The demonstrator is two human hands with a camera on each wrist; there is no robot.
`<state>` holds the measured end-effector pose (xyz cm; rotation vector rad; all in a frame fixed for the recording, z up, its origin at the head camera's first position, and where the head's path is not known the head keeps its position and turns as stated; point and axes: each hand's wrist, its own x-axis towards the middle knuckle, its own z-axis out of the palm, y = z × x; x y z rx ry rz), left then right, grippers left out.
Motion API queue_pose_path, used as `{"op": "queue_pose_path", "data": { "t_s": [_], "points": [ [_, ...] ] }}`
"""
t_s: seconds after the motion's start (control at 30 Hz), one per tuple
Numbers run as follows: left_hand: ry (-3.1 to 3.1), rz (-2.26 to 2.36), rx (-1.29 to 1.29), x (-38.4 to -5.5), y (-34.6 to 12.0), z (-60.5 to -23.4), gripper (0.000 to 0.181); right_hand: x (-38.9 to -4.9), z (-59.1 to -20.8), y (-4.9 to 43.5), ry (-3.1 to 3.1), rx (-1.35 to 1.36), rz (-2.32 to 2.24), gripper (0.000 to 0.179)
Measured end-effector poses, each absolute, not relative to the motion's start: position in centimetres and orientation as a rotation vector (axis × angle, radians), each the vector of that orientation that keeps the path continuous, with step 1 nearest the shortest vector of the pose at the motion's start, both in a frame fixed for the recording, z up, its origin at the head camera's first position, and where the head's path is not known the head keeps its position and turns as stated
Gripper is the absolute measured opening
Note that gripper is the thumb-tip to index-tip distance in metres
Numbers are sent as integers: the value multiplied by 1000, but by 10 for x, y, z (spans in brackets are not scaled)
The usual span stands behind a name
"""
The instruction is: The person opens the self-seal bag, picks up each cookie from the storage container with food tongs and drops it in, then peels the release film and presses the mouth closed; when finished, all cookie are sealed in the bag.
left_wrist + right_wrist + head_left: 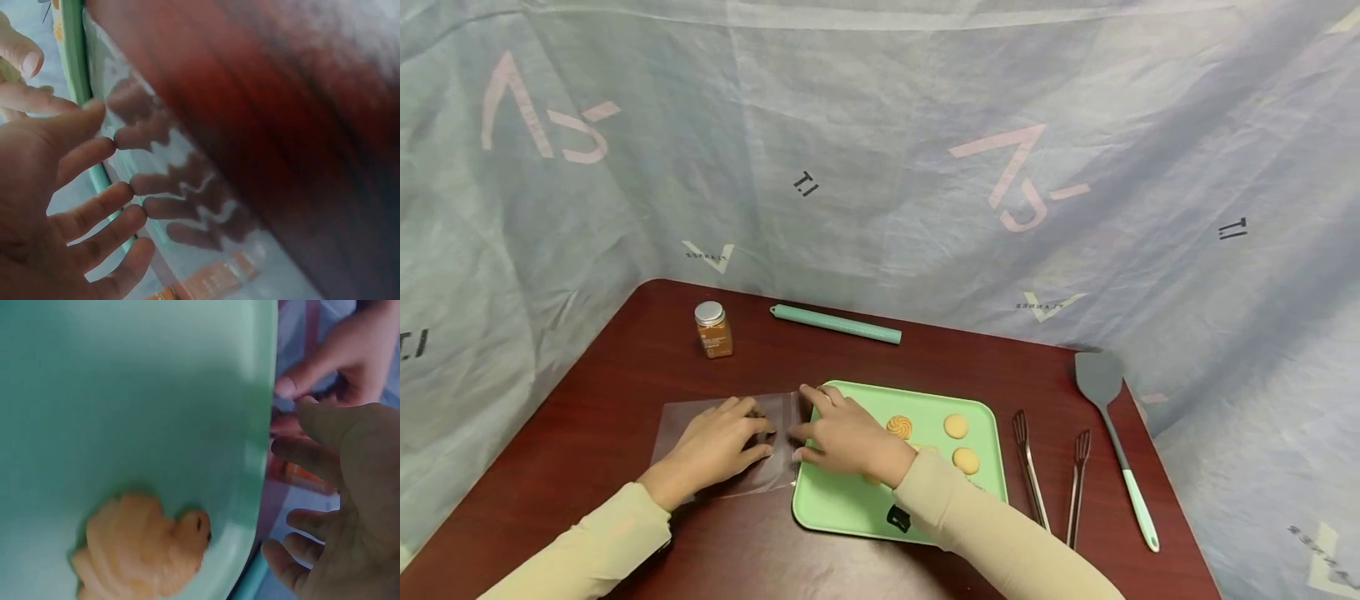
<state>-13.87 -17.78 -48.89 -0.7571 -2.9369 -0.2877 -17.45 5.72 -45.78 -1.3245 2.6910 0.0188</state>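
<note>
A clear plastic bag [673,429] lies flat on the dark red table, left of a light green tray [835,510]. My left hand [718,442] rests its spread fingertips on the bag; in the left wrist view the fingers mirror in its shiny film [206,187]. My right hand [850,433] reaches over the tray's left rim, its fingers loosely bent at the bag's right edge. On the tray are a swirl cookie [899,427], round cookies [956,426] and a small black piece [898,518]. The right wrist view shows a bumpy golden bread [137,550]; my right arm hides part of the tray.
A square jar [713,333] with a silver lid stands at the back left. Behind the tray lies a green rod [837,324] with a loop end. Right of the tray are fork-tipped metal utensils [1032,471] and a grey spatula [1099,379]. A printed cloth [880,167] hangs behind.
</note>
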Motion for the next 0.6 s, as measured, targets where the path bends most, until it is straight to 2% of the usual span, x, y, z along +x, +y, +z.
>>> {"op": "queue_pose_path", "data": {
  "t_s": [0.13,0.37,0.6],
  "points": [
    [-2941,-278,-745,-140,-178,-492,23,-169,-464,49,2669,-1265,90,45],
    [-2958,-324,-757,-139,-179,-493,35,-167,-466,47,2673,-1222,104,42],
    [-2944,-459,-729,-141,-181,-493,12,-165,-464,47,2643,-1197,72,42]
  ]
}}
